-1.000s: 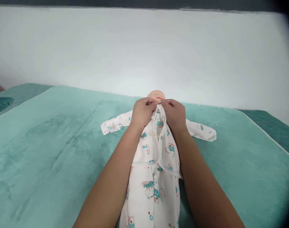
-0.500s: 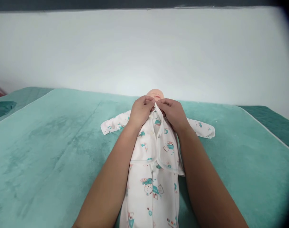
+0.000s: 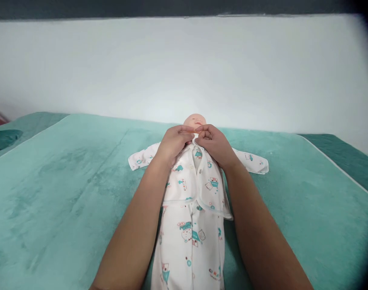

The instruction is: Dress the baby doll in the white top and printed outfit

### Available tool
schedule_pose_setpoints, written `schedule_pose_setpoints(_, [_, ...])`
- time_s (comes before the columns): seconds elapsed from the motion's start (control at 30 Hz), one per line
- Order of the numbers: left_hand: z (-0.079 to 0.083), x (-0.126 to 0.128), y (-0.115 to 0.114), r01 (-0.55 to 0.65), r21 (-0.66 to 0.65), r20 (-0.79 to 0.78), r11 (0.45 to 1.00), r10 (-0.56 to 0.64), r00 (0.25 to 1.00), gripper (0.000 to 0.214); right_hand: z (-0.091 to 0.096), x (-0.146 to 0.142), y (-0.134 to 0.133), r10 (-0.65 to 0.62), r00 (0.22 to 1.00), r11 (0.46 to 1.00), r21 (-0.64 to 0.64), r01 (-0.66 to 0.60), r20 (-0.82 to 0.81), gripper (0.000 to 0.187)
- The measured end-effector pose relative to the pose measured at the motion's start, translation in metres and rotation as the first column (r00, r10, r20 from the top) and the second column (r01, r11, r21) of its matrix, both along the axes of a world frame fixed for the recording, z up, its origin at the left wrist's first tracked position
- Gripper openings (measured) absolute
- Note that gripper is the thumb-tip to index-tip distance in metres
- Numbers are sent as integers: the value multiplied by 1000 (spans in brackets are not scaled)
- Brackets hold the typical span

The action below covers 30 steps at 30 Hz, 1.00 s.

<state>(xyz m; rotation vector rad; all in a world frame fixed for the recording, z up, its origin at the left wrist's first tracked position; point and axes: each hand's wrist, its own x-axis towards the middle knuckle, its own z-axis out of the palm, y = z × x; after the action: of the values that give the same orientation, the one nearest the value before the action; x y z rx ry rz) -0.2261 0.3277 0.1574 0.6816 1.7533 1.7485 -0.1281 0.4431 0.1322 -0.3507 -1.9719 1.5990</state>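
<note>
A baby doll (image 3: 195, 120) lies on its back on a teal mat (image 3: 66, 181), its head pointing away from me. It wears a white romper (image 3: 191, 225) printed with small teal cartoon figures, sleeves spread out to both sides. My left hand (image 3: 172, 143) and my right hand (image 3: 214, 145) meet at the collar just under the doll's chin. Each hand pinches one edge of the romper's front opening, fingers curled closed. A row of small snaps runs down the front between my forearms.
A white wall rises behind the mat. Darker green bedding (image 3: 347, 157) shows at the right edge, and a dark green cloth (image 3: 3, 137) lies at the far left. The mat stretches wide to both sides of the doll.
My hands have drawn the two collar edges closer together under the chin. The view has shifted slightly, so the doll sits a bit further left.
</note>
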Motion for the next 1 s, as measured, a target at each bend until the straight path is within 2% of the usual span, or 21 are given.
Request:
schedule_pose_setpoints(0.17, [-1, 2, 2, -62, 36, 39, 997, 61, 997, 41, 0, 2, -2, -22, 1000, 1000, 1, 22, 10, 30])
schedule_pose_setpoints(0.4, [-2, 4, 2, 8, 122, 61, 993, -15, 998, 44, -1, 0, -1, -17, 1000, 999, 46, 16, 19, 30])
schedule_pose_setpoints(0.5, [0, 8, 3, -6, 113, -27, 994, 9, 1000, 40, -2, -1, -1, -12, 1000, 999, 41, 11, 27, 31])
schedule_pose_setpoints(0.63, [-1, 8, 7, -106, 8, -182, 994, 106, 978, 30, -4, -4, -1, -10, 1000, 1000, 10, 10, 9, 31])
schedule_pose_setpoints(0.73, [-6, 4, 9, -147, -27, -326, 989, 131, 936, 24, -5, -6, -1, -42, 999, 999, -19, 41, -33, 30])
schedule_pose_setpoints(0.83, [-10, 4, 8, -166, -60, -464, 984, 120, 878, 27, -6, -4, -4, -111, 988, 993, -49, 106, -108, 26])
schedule_pose_setpoints(0.9, [-11, 6, 6, -202, -98, -548, 974, 117, 828, 31, -7, -2, -7, -224, 968, 973, 33, 229, -117, 18])
schedule_pose_setpoints(1.0, [-12, 10, 3, -241, -154, -650, 958, 86, 755, 34, -10, 5, -16, -357, 927, 889, 263, 375, -113, 18])
